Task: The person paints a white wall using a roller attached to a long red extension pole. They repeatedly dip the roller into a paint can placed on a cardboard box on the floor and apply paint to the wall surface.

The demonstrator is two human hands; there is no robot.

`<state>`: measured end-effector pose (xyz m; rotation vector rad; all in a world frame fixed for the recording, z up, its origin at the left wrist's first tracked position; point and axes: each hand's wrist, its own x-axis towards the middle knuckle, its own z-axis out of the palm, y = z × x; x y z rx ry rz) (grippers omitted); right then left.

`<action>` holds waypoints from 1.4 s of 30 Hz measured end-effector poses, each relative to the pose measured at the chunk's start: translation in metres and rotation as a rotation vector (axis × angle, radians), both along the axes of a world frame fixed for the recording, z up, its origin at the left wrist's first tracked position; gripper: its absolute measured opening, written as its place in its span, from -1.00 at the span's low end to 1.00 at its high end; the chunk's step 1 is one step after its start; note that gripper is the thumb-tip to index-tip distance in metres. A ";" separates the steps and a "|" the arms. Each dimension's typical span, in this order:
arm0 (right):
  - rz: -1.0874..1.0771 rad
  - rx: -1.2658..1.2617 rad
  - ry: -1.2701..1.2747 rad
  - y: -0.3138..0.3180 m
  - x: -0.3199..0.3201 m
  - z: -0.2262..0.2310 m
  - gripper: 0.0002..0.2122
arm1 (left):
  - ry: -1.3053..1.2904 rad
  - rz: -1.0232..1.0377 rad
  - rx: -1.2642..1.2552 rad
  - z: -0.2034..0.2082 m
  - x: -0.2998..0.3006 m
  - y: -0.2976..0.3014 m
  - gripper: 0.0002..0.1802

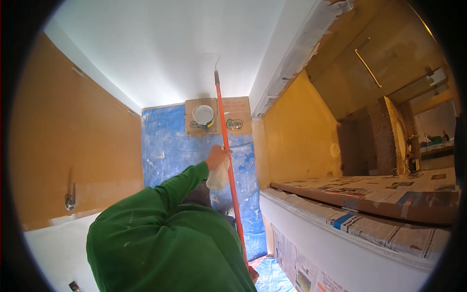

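Note:
My left hand (217, 156) grips the long orange pole (231, 182) partway along its length. A whitish cloth (218, 176) hangs just under that hand; whether the fingers hold it too I cannot tell. Further down, at the lower edge, my right hand (253, 274) is closed round the pole's near end and is only partly visible. The pole carries a paint roller frame (217, 63) at its far end, up against the white wall (165, 44). The roller's head barely stands out from the white surface.
A white paint bucket (203, 115) stands on flattened cardboard (235, 108) by the wall. Blue sheeting (163, 146) covers the floor. A brown door (78, 131) with a handle is at left. Newspaper (369, 231) covers ledges at right, beside a yellow wall (301, 136).

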<state>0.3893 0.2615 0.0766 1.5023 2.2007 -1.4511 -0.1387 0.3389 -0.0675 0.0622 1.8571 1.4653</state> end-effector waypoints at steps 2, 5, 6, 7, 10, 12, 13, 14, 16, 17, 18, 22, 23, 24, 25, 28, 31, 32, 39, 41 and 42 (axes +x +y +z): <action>0.029 0.107 0.072 0.001 -0.004 -0.017 -0.74 | -0.041 0.030 0.016 -0.004 -0.004 -0.003 -0.69; -0.052 0.007 -0.037 0.001 -0.032 -0.007 -0.65 | -0.228 0.086 0.184 -0.040 -0.015 -0.003 -0.76; -0.053 -0.031 -0.132 0.008 -0.060 0.017 -0.63 | -0.048 -0.013 0.168 -0.063 -0.020 -0.008 -0.77; -0.050 -0.068 -0.226 0.011 -0.079 0.030 -0.59 | 0.135 -0.109 0.154 -0.090 -0.027 -0.015 -0.79; -0.041 -0.050 -0.316 0.017 -0.102 0.020 -0.55 | -0.165 0.006 0.072 -0.071 -0.043 -0.007 -0.82; -0.069 -0.074 -0.378 0.019 -0.140 0.033 -0.55 | -0.299 0.008 0.070 -0.067 -0.049 -0.010 -0.83; -0.053 -0.069 -0.379 0.021 -0.158 0.039 -0.56 | -0.193 -0.086 0.109 -0.078 -0.051 -0.017 -0.83; -0.043 -0.063 -0.380 0.023 -0.175 0.043 -0.56 | -0.188 -0.119 0.128 -0.081 -0.054 -0.020 -0.84; -0.025 -0.049 -0.351 0.026 -0.211 0.045 -0.58 | -0.277 -0.130 0.142 -0.071 -0.058 -0.022 -0.84; -0.012 -0.041 -0.363 0.027 -0.224 0.040 -0.59 | -0.372 -0.082 0.109 -0.068 -0.060 -0.021 -0.84; 0.002 -0.033 -0.374 0.027 -0.234 0.031 -0.59 | -0.463 -0.027 0.077 -0.066 -0.062 -0.019 -0.85; 0.020 -0.016 -0.368 0.034 -0.280 0.007 -0.62 | -0.666 0.141 -0.004 -0.091 -0.073 -0.018 -0.83; 0.025 -0.006 -0.365 0.038 -0.294 0.007 -0.62 | -0.679 0.155 0.019 -0.102 -0.075 -0.020 -0.83; 0.019 -0.005 -0.340 0.041 -0.305 0.008 -0.62 | -0.641 0.123 0.052 -0.109 -0.078 -0.020 -0.83; 0.009 0.007 -0.330 0.042 -0.313 0.006 -0.63 | -0.603 0.091 0.085 -0.117 -0.083 -0.021 -0.83; 0.014 0.045 -0.302 0.046 -0.323 -0.008 -0.63 | -0.580 0.131 0.113 -0.131 -0.091 -0.012 -0.83; 0.019 0.017 -0.328 0.044 -0.324 -0.001 -0.63 | -0.524 0.169 0.021 -0.128 -0.090 -0.011 -0.84; 0.007 0.023 -0.307 0.041 -0.317 0.003 -0.64 | -0.491 0.165 -0.019 -0.124 -0.088 -0.009 -0.84; -0.096 -0.032 -0.272 -0.002 -0.204 0.032 -0.66 | -0.451 0.015 0.194 -0.054 -0.007 -0.049 -0.82; -0.100 -0.013 -0.247 -0.011 -0.171 0.038 -0.67 | -0.455 -0.013 0.266 -0.030 0.018 -0.059 -0.81; -0.098 -0.004 -0.228 -0.014 -0.156 0.039 -0.67 | -0.429 -0.001 0.255 -0.023 0.029 -0.062 -0.80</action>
